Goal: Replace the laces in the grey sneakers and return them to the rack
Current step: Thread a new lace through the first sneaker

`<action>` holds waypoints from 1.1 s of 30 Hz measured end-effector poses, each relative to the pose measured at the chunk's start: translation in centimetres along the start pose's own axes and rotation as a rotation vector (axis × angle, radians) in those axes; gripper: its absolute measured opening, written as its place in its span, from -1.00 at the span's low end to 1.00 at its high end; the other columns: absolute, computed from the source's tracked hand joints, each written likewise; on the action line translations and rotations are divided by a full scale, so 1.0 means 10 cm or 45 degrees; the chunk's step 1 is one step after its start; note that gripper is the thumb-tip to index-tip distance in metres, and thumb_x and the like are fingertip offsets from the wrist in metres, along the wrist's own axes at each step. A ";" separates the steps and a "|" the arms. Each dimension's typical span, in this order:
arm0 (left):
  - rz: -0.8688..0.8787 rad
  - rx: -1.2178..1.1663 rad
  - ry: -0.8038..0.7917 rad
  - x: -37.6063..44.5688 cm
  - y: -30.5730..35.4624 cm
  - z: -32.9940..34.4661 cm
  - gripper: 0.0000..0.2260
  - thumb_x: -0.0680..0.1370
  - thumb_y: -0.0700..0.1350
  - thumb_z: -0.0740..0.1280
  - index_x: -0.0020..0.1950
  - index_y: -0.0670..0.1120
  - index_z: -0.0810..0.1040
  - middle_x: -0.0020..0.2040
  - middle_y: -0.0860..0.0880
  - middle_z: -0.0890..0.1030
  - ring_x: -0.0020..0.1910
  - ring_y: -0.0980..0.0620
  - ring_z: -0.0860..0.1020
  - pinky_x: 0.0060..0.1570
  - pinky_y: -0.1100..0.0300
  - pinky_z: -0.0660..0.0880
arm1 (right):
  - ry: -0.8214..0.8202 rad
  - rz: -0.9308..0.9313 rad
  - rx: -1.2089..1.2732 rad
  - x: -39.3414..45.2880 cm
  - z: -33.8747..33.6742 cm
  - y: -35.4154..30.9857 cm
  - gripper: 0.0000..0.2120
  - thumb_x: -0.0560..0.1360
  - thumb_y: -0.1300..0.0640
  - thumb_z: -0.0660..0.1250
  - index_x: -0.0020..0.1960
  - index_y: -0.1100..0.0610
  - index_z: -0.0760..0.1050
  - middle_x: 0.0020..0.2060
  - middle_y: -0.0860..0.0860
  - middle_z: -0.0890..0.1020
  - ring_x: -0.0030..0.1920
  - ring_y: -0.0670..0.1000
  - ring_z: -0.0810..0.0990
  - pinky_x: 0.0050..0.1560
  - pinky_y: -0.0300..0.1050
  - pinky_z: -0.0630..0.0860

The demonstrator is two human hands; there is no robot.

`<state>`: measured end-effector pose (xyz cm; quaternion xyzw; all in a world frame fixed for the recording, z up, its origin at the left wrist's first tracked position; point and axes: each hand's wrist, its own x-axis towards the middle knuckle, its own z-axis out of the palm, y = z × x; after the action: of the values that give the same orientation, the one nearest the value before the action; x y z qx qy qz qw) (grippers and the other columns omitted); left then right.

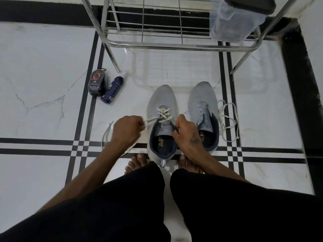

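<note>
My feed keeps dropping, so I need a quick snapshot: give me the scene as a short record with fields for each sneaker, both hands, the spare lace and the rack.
left sneaker: on floor, white lace crossed through the front eyelets
right sneaker: on floor beside it, no lace in the eyelets
left hand: grips one lace end, pulled out to the side
right hand: pinches a dark lace end at the left sneaker's collar
loose white lace: on floor right of right sneaker
rack: metal, beyond the sneakers' toes; visible lower shelf holds no shoes
</note>
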<state>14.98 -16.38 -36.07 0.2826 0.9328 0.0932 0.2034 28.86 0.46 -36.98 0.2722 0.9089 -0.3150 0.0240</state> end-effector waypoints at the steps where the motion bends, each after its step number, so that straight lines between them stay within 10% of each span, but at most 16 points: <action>1: -0.024 -0.009 -0.019 -0.04 -0.15 -0.06 -0.96 0.55 -0.05 0.41 -0.08 0.05 0.66 -0.16 0.02 0.68 -0.19 0.01 0.55 -0.22 0.16 0.35 | 0.016 0.018 0.005 0.00 0.00 0.02 -0.82 0.52 0.23 0.31 -0.06 0.13 0.28 -0.31 -0.03 0.46 -0.33 0.01 0.43 -0.40 -0.17 0.20; 6: -0.022 -0.172 -0.272 -0.12 -0.54 -0.24 -0.75 0.57 0.16 0.34 -0.22 0.06 0.64 -0.25 0.07 0.67 -0.22 0.03 0.62 -0.13 0.09 0.55 | -0.013 0.016 0.025 -0.01 0.07 0.02 -0.82 0.52 0.18 0.30 -0.08 0.10 0.27 -0.34 -0.08 0.44 -0.34 0.00 0.44 -0.37 -0.11 0.24; 11: 0.151 -0.220 -0.065 0.10 -0.19 0.06 -0.77 0.60 -0.01 0.35 0.22 -0.05 0.59 0.12 -0.06 0.62 0.11 -0.11 0.55 0.11 -0.01 0.47 | -0.034 0.004 0.043 0.00 0.04 -0.01 -0.81 0.53 0.12 0.31 -0.07 0.07 0.27 -0.36 -0.06 0.47 -0.36 0.00 0.46 -0.37 -0.11 0.29; 18: 0.110 -0.318 -0.200 0.20 -0.16 -0.19 -0.79 0.58 0.02 0.36 -0.14 -0.09 0.56 -0.07 -0.07 0.66 -0.02 -0.07 0.57 0.01 0.05 0.48 | 0.005 0.017 0.114 0.04 -0.21 -0.32 -0.86 0.52 -0.04 0.31 -0.02 0.00 0.43 -0.38 -0.10 0.50 -0.34 -0.05 0.48 -0.28 -0.08 0.48; 22: -0.167 -0.842 -0.217 0.19 -0.04 -0.69 -0.68 0.60 0.09 0.32 -0.25 -0.08 0.60 -0.36 0.03 0.60 -0.32 0.08 0.55 -0.18 0.15 0.54 | -0.516 0.068 0.485 0.23 -0.43 -0.64 -0.85 0.51 0.08 0.38 0.06 0.01 0.63 -0.10 -0.13 0.64 -0.07 -0.12 0.61 -0.09 -0.18 0.52; 26: -0.307 -1.364 -0.402 0.16 0.22 -1.02 -0.81 0.64 -0.06 0.29 0.06 -0.12 0.66 -0.31 0.04 0.61 -0.29 0.08 0.60 -0.20 0.24 0.62 | -0.805 0.092 0.762 0.33 -0.41 -0.92 -0.60 0.52 0.03 0.44 0.33 0.04 0.52 0.26 0.00 0.56 0.25 -0.01 0.55 0.31 -0.07 0.47; 33: -0.355 -1.530 -0.183 0.21 0.15 -1.10 -0.87 0.64 -0.20 0.29 0.12 -0.15 0.61 -0.17 0.01 0.65 -0.40 0.18 0.52 -0.32 0.29 0.56 | -0.802 0.010 0.988 0.36 -0.57 -0.80 -0.83 0.64 0.12 0.29 -0.02 0.17 0.60 -0.04 0.06 0.71 0.02 -0.03 0.64 0.11 -0.15 0.56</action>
<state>9.36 -14.61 -26.41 -0.0002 0.7293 0.5553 0.3996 22.48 0.26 -28.72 0.1561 0.6721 -0.6969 0.1956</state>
